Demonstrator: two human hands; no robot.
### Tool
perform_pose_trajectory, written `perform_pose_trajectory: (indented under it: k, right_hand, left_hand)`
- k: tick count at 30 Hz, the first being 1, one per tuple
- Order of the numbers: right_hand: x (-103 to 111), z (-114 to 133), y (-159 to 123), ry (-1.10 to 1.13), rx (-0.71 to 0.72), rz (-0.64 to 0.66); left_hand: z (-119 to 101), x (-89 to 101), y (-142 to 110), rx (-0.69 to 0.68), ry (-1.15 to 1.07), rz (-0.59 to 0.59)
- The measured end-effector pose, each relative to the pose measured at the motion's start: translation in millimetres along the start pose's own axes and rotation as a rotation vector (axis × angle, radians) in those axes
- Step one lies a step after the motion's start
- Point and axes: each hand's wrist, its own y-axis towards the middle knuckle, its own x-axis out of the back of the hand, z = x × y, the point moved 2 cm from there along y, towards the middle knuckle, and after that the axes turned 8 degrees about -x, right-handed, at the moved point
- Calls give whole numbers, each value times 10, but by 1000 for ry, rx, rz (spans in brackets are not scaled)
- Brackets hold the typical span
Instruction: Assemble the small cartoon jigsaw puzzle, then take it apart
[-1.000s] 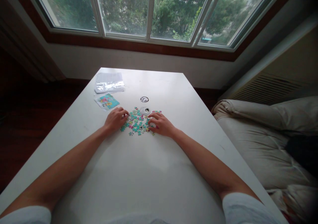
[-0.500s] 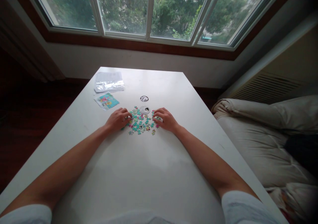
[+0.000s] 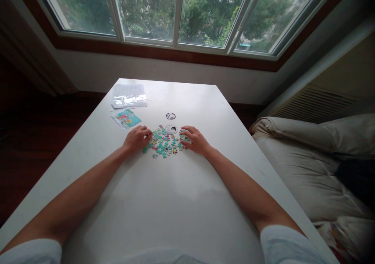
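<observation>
Many small jigsaw puzzle pieces (image 3: 163, 143), mostly turquoise with pink and yellow bits, lie spread in a loose heap on the white table (image 3: 164, 201). At the heap's left edge rests my left hand (image 3: 136, 138), its fingers curved and apart over the outer pieces. My right hand (image 3: 195, 140) touches the right edge with its fingers spread, partly covering some pieces. Nothing shows gripped in either hand. A round silvery disc (image 3: 170, 129) lies at the far side of the heap, and a second round disc (image 3: 170, 116) sits just beyond it.
A colourful picture card (image 3: 127, 118) in clear wrapping lies at the far left of the table. Behind it is a clear plastic bag (image 3: 129, 96). A beige padded seat (image 3: 299, 166) stands along the right, and a window (image 3: 175, 14) lies beyond the table.
My left hand has shifted slightly left, away from the heap, uncovering pieces at its left edge. A loose piece near my right hand has moved in, and the right fingers have spread a little.
</observation>
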Motion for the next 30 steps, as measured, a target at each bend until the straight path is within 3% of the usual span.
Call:
perform_pose_trajectory:
  k: [11,30]
  right_hand:
    - [3,-179,18,147,-133,-177]
    - [20,-212,24,78,-234,-216]
  left_hand:
    - [97,-18,-16,98,11,-34]
    - [135,-29,-25,154,-16,-41]
